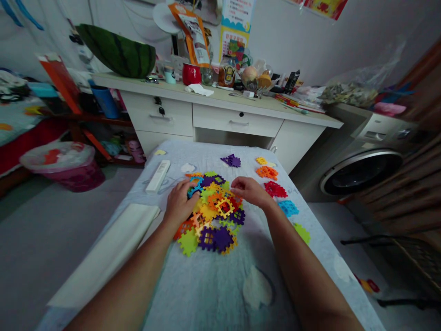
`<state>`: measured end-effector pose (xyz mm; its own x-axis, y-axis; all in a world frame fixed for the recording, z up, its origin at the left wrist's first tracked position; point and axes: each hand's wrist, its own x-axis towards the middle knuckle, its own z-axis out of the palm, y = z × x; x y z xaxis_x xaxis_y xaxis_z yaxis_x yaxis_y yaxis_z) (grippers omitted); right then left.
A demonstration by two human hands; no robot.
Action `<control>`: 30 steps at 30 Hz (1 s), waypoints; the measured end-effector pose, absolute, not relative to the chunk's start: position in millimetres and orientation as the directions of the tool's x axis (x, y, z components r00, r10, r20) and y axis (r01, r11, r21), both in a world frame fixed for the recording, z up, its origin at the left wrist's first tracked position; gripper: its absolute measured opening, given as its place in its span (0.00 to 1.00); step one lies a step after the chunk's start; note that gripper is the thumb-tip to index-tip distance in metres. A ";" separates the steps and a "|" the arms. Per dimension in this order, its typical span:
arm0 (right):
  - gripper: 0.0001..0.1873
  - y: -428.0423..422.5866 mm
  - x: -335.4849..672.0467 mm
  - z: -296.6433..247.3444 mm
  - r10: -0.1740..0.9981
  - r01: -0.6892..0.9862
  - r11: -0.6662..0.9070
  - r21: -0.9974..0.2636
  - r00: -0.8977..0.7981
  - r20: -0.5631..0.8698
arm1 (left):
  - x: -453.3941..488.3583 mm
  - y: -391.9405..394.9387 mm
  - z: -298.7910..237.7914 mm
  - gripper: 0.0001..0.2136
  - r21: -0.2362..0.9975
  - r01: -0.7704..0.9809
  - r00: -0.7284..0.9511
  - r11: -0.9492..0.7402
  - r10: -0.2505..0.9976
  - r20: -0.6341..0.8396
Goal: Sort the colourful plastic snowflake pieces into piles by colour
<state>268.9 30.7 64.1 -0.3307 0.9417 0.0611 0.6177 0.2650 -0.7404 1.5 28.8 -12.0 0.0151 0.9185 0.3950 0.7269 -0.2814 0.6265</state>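
Note:
A heap of notched plastic building pieces in yellow, orange, green, purple, red and blue lies on the cloth. At its left side my left hand has thumb and fingers closed around the edge of a blue building piece. My right hand is at the heap's right edge with its fingers curled together; what they hold, if anything, is hidden. Apart from the heap, sorted pieces run down the right side: purple, yellow, orange, red, blue and green.
A white box and a folded pale cloth lie along the left edge. Behind the table stands a white drawer desk bearing a cut watermelon and jars. A washing machine is right, a pink bin left.

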 end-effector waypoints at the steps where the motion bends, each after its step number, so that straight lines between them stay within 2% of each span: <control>1: 0.09 25.4 262.6 63.3 0.925 0.623 0.293 -0.725 -0.376 0.051 | 1.4 28.8 -12.1 0.13 0.626 0.728 0.016 -0.281 0.919 0.393; 5: 0.16 14.8 249.7 61.7 0.883 0.690 0.392 -0.608 -0.468 0.039 | 1.0 29.5 -12.5 0.13 0.619 0.725 0.032 -0.301 0.913 0.407; 9: 0.08 14.8 247.2 61.6 0.877 0.720 0.413 -0.557 -0.479 0.032 | 0.7 29.8 -12.8 0.13 0.612 0.724 0.040 -0.317 0.906 0.421; 14: 0.07 17.3 249.5 60.9 0.900 0.646 0.324 -0.691 -0.435 0.015 | 0.2 29.5 -13.3 0.13 0.614 0.721 0.041 -0.321 0.904 0.425; 17: 0.07 18.4 252.2 61.0 0.894 0.512 0.213 -0.832 -0.445 -0.045 | -0.1 29.5 -13.8 0.13 0.614 0.716 0.049 -0.332 0.901 0.431; 20: 0.13 18.9 254.9 61.8 0.886 0.367 0.105 -0.924 -0.456 -0.080 | 0.1 29.4 -13.7 0.13 0.619 0.720 0.033 -0.314 0.906 0.422; 24: 0.19 21.4 259.9 60.8 0.911 0.236 0.027 -0.971 -0.406 -0.073 | 0.4 29.2 -12.4 0.13 0.616 0.724 0.034 -0.309 0.909 0.416; 27: 0.19 28.2 267.1 58.9 0.932 0.174 -0.005 -0.985 -0.357 -0.068 | 0.2 29.1 -11.9 0.13 0.617 0.729 0.029 -0.296 0.914 0.404; 30: 0.17 42.6 280.1 57.8 0.971 0.149 0.024 -0.989 -0.238 -0.012 | 0.1 29.2 -12.4 0.14 0.618 0.731 0.034 -0.290 0.919 0.392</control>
<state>280.1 42.6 57.8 -0.2384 0.9711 -0.0122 0.1492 0.0242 -0.9885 0.1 29.2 -12.4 0.0336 0.9194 0.3918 0.7311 -0.2900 0.6176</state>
